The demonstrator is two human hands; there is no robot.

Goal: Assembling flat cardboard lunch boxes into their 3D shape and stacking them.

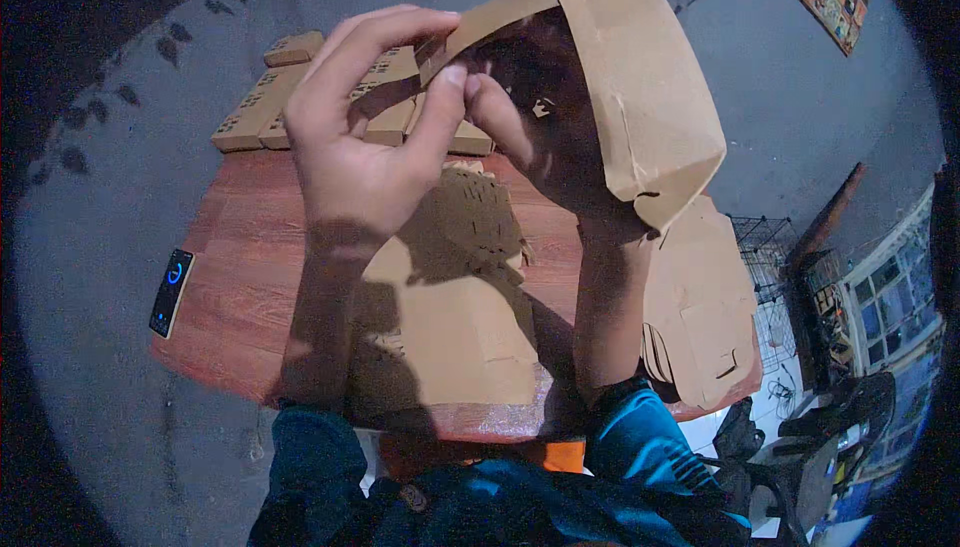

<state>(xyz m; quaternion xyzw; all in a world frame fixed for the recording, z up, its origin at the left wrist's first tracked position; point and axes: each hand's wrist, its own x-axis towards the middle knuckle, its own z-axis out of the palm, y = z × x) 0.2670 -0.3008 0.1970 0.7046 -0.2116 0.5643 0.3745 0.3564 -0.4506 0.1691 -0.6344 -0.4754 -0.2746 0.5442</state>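
Observation:
A partly folded brown cardboard box (660, 87) is held up above the table, tilted, with its open side facing me. The fingers and thumb of my left hand (365, 137) close on the box's left edge. Inside the opening is my right hand (520, 142), its thumb close to my left thumb at that same edge. Shadow covers most of the right fingers, which bend round within the box. A slotted tab sticks out at the box's lower right corner. Below my hands, flat cardboard blanks (460, 332) lie on the red wood-grain table (240, 277).
Another stack of flat cardboard blanks (700, 307) lies at the table's right. Several folded boxes (250, 112) stand along the back edge. A phone (172, 292) rests at the left edge. Beyond the right side are a wire rack (772, 292) and a dark chair (850, 407).

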